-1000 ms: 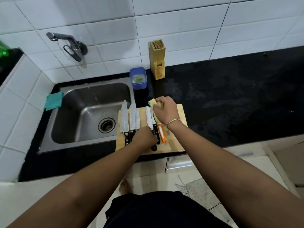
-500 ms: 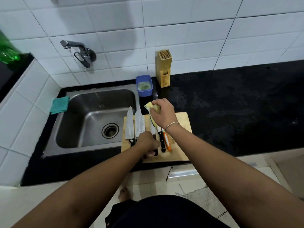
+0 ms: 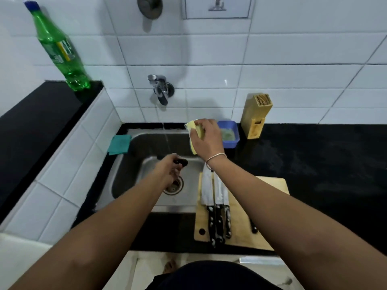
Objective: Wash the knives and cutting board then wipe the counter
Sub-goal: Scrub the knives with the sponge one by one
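Head view: left hand (image 3: pixel 170 168) has left the cutting board (image 3: pixel 240 225) and is now holding a dark knife handle (image 3: pixel 181 162) over the sink (image 3: pixel 134 185), fingers clamped on it; blade hidden, blurred; right hand (image 3: pixel 206 137) is gripping the yellow sponge (image 3: pixel 193 132) near the running tap (image 3: pixel 160 88); washing seems to be starting; remaining knives (image 3: pixel 216 206) are lying on the board at the table's front edge.
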Demonstrator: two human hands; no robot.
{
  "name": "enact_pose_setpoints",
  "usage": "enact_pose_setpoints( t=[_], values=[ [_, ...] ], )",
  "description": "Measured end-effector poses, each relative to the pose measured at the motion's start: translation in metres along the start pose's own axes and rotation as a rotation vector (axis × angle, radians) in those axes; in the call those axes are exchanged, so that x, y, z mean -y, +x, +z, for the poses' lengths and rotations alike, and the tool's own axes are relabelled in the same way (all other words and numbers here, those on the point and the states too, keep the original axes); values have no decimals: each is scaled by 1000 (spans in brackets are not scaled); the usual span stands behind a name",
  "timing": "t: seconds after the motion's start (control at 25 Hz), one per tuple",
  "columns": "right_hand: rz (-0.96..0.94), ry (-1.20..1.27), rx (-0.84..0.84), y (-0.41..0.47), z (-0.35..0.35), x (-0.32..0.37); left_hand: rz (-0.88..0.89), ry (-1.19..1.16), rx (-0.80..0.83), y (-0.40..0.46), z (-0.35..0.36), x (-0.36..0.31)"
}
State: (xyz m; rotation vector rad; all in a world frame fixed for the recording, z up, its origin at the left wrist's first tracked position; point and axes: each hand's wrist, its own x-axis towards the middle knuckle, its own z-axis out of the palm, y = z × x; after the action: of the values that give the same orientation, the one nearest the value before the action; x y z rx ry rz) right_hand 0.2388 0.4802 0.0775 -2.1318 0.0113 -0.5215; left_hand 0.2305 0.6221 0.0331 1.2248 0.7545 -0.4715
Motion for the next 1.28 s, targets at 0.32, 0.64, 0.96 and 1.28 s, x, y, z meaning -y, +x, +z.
enact_pose_setpoints(
  t=[0.32, 0.64, 0.96, 1.28],
  values=[
    [-21, -15, -50, 32, 59, 16, -24, -324, 130, 48, -5, -91],
    [64, -61, -35, 30, 70, -8, -72, -745, 227, 77, 18, -152],
    [92, -67, -8, 29, 64, -10, -82, -794, 253, 72, 13, -161],
    [164, -48, -11, 8, 44, -27, -301, -299, 209, 61, -7, -84]
  ],
)
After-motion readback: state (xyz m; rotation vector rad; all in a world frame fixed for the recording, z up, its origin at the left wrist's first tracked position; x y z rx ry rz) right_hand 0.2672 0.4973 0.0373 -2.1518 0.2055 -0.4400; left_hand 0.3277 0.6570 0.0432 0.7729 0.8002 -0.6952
